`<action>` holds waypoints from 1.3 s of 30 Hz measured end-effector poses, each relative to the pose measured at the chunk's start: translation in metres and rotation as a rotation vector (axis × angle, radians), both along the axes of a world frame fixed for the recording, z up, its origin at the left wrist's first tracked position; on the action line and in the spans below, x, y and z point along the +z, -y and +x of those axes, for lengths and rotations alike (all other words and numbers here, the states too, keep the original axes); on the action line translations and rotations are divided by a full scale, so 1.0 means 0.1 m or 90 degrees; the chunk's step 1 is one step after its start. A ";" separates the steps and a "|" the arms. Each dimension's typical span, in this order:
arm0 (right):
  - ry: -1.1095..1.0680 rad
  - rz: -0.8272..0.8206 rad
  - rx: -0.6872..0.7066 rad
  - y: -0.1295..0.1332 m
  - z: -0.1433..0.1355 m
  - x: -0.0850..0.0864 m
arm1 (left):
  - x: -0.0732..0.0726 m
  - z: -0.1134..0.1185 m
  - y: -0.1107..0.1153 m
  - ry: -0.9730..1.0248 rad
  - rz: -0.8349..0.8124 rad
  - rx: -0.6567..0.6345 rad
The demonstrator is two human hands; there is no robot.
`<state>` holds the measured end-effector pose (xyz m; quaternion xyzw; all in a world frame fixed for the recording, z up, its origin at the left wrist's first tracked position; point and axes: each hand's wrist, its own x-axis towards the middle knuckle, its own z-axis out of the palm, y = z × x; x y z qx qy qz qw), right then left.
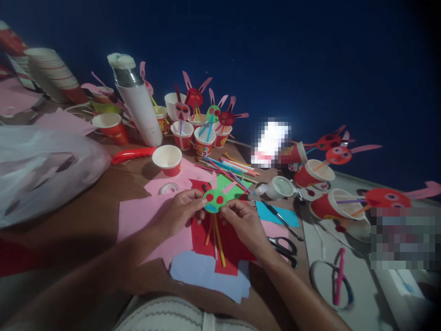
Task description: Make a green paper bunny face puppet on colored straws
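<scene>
A green paper bunny face (pixel 216 201) with red round eyes, a blue mouth and pink ears is held up between both hands. My left hand (pixel 184 207) pinches its left edge, and my right hand (pixel 241 218) pinches the right edge. Below the face hang several thin sticks (pixel 219 241), orange, pale and yellow. Under the hands lie a red paper sheet (pixel 227 262), a pink sheet (pixel 144 220) and cut blue-grey paper (pixel 196 271). Black-handled scissors (pixel 284 246) rest by my right wrist, near a pen (pixel 280 218) on a light-blue paper piece (pixel 292 216).
Paper cups (pixel 205 140) holding similar paper faces stand at the back, with more cups (pixel 315 174) at right. A white flask (pixel 138 103), a plastic bag (pixel 44 172), an upright cup (pixel 167 160), coloured sticks (pixel 227 168) and a tape roll (pixel 168 188) surround the work area.
</scene>
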<state>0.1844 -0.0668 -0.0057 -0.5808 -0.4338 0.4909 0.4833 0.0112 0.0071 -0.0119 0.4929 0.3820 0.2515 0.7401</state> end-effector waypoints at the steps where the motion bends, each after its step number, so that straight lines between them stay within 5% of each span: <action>1: -0.003 0.002 -0.003 0.00 0.00 0.00 | -0.01 -0.01 0.00 0.008 -0.001 0.000; 21: -0.028 0.021 -0.008 0.00 0.04 -0.02 | -0.03 -0.02 -0.01 0.002 0.032 -0.068; 39: -0.017 0.019 -0.012 0.00 0.04 0.02 | 0.07 0.02 0.02 -0.056 0.102 -0.029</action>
